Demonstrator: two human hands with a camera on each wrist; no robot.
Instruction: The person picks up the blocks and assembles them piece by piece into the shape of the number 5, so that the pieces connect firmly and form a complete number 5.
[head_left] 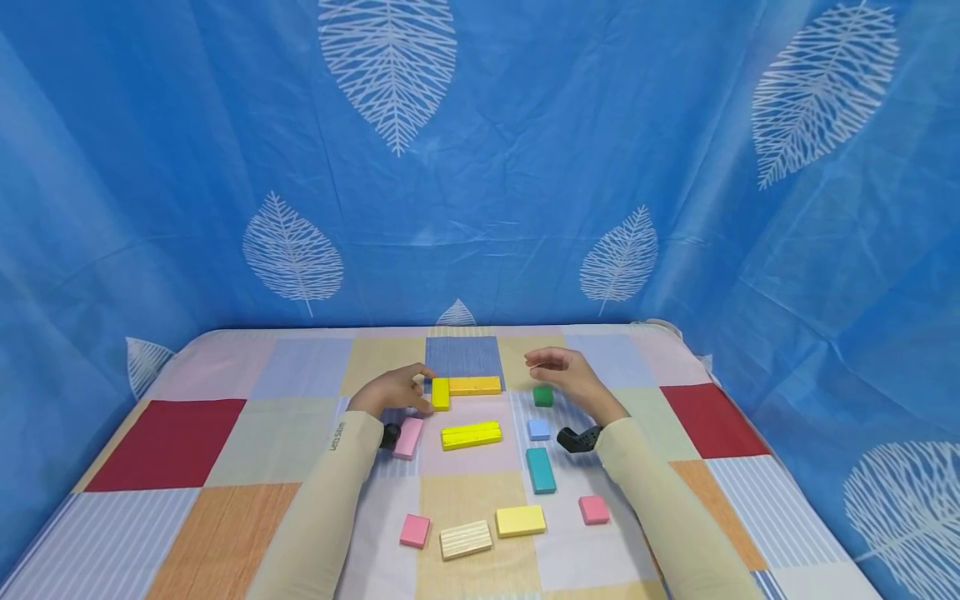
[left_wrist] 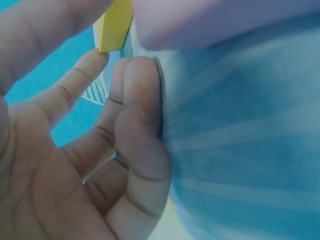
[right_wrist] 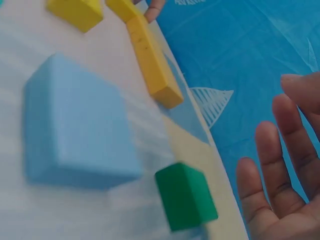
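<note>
At the far middle of the table, my left hand (head_left: 392, 391) pinches a bright yellow block (head_left: 441, 395), index finger at its far end and thumb near its close end. In the left wrist view, a fingertip meets the yellow block's (left_wrist: 115, 27) corner while the other fingers (left_wrist: 142, 90) curl toward the cloth. The block's side lies against the left end of an orange-yellow bar (head_left: 476, 386). My right hand (head_left: 572, 372) hovers with fingers loosely bent, holding nothing, above and beside a green block (head_left: 543, 396). Nearer me is a light blue block (right_wrist: 85, 130).
A pink block (head_left: 407, 438) lies just below the left hand, and a striped yellow bar (head_left: 471, 435) is in the middle. Closer are a teal block (head_left: 540, 470), pale yellow block (head_left: 521, 521), ribbed cream block (head_left: 466, 540) and two pink squares (head_left: 415, 530). A blue curtain (head_left: 480, 167) hangs behind.
</note>
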